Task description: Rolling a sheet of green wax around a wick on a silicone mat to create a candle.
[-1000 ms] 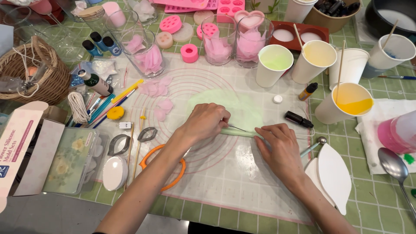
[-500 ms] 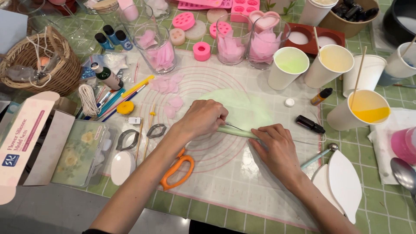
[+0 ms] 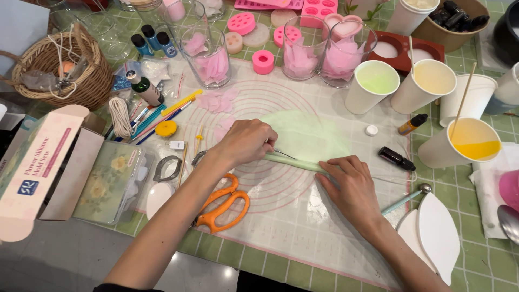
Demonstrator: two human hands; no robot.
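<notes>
Pale green rolled wax strip (image 3: 294, 161) on translucent silicone mat (image 3: 303, 227), pinched under left hand (image 3: 246, 141), pressed flat beneath right hand (image 3: 348, 186), orange scissors (image 3: 221, 204) just below left wrist

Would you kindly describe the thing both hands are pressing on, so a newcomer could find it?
Start at the translucent silicone mat with pink circles. Across its middle lies a thin pale green rolled strip, between the left hand and the right hand. Unlike the orange-handled scissors nearby, it is soft, slender and green.
</notes>
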